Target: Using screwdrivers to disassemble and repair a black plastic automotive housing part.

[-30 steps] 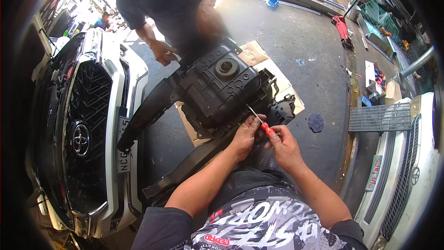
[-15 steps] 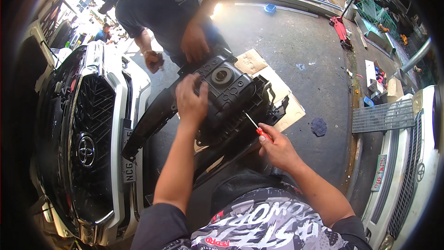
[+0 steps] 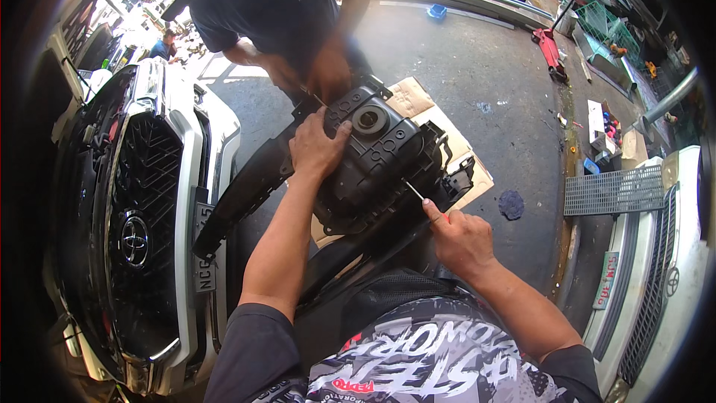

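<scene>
**Left hand [image 3: 317,145] spread on the housing [image 3: 373,155], right hand [image 3: 464,245] closed on a screwdriver [image 3: 415,191]**

The left hand is laid open over the housing's upper left, seemingly so that the part is kept from shifting under the tool. The screwdriver's handle is mostly hidden by the right hand; its thumb is pointed toward the shaft, probably for aim, and the tip is brought to the housing's near right edge. Whether it is seated there cannot be told. The housing is placed between two people, over cardboard [image 3: 410,98] spread on the floor [image 3: 507,134], perhaps so that scratches are avoided. At the far edge, a thin tool [image 3: 318,99] appears to be held by a co-worker's hands [image 3: 329,73], blurred.
</scene>
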`<state>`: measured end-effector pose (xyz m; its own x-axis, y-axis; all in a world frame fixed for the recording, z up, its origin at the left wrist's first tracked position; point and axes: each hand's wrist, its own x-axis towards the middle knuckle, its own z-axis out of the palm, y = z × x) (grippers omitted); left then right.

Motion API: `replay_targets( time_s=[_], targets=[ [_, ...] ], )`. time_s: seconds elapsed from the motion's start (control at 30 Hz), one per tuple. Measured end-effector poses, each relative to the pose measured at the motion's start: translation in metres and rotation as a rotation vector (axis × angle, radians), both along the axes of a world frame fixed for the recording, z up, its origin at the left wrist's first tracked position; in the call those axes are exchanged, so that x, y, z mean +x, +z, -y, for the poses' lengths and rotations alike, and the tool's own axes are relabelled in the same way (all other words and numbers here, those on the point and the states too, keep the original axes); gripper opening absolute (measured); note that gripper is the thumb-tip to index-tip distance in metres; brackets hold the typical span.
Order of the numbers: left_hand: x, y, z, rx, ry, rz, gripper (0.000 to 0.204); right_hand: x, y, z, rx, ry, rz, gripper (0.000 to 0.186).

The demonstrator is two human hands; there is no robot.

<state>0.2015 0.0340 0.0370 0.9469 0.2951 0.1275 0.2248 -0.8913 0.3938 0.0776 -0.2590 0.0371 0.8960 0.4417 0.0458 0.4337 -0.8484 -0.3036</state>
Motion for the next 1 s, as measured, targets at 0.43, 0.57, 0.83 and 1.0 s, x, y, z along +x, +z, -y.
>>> replay_targets(
  time_s=[0.43,0.57,0.83,1.0],
  targets=[
    [-0.062,-0.015,0.085,0.166,-1.005,0.33,0.021,0.006,-0.004,-0.012,0.369,-0.138,0.133,0.038],
    [-0.059,-0.024,0.086,0.275,-1.002,0.288,0.015,0.003,-0.001,-0.01,0.427,-0.239,0.059,0.034],
    [-0.067,-0.03,0.098,0.333,-0.95,0.358,0.009,-0.009,-0.001,0.011,0.658,-0.458,-0.494,0.023],
    [-0.068,-0.033,0.1,0.346,-0.911,0.382,0.007,-0.019,-0.009,0.006,0.671,-0.352,-0.249,0.019]
  ],
)
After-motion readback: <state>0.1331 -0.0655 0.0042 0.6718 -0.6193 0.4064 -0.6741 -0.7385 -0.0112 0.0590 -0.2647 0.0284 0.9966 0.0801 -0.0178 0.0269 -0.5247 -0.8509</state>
